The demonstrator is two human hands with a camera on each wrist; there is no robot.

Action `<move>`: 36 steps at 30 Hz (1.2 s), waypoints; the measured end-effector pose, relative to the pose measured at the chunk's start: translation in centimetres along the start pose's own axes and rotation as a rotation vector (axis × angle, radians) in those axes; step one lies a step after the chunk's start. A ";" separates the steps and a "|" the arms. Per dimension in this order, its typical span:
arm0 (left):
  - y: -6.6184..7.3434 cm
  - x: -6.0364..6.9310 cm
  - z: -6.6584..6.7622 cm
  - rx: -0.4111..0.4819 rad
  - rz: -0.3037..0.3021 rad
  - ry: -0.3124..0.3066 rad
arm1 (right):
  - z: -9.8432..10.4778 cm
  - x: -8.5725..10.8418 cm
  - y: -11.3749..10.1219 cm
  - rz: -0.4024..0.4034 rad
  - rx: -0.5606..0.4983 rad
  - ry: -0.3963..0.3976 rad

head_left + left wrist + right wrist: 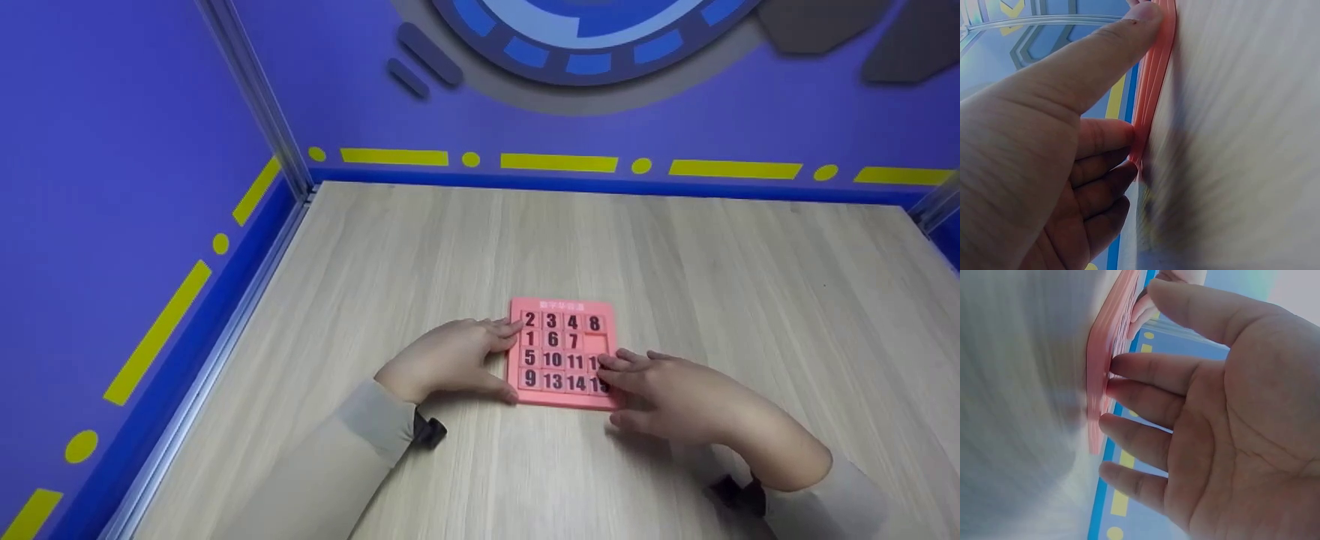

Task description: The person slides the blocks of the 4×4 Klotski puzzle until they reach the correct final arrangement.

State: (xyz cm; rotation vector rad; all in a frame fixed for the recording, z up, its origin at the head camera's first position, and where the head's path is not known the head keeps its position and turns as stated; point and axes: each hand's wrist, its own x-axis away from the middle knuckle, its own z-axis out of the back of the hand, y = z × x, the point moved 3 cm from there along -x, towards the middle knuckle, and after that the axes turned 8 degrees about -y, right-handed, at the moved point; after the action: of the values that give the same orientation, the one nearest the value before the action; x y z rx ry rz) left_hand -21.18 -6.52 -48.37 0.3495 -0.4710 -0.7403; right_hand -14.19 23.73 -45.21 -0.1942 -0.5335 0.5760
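A pink number slide puzzle [564,399] lies flat on the table, its numbered tiles in rows and one gap at the right of the second row. My left hand [457,358] rests against its left side, the thumb at the near left corner and fingertips at the frame's upper left edge. In the left wrist view, the thumb and index finger touch the pink side wall [1154,73]. From the right, my right hand [679,394] reaches over the frame with extended fingers. Its fingertips cover part of the right column's lower tiles, while the thumb stays off the tiles near the lower right corner.
The wood-grain table [420,247] is bounded by a blue back wall [360,90] and a blue left wall [112,187] with yellow markings. A metal post [259,97] stands where they meet. Dark straps [430,433] show at both wrists.
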 end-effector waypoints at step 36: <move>0.0 -0.1 -0.1 0.018 -0.006 0.024 | 1.8 -3.5 2.3 -0.114 -0.108 -0.055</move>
State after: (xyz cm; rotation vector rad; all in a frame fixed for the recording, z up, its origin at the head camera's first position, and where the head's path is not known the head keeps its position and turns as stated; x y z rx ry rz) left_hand -21.21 -6.46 -48.45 0.3760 -0.4546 -0.7378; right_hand -18.69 23.76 -45.86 -0.2493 -0.6260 0.4429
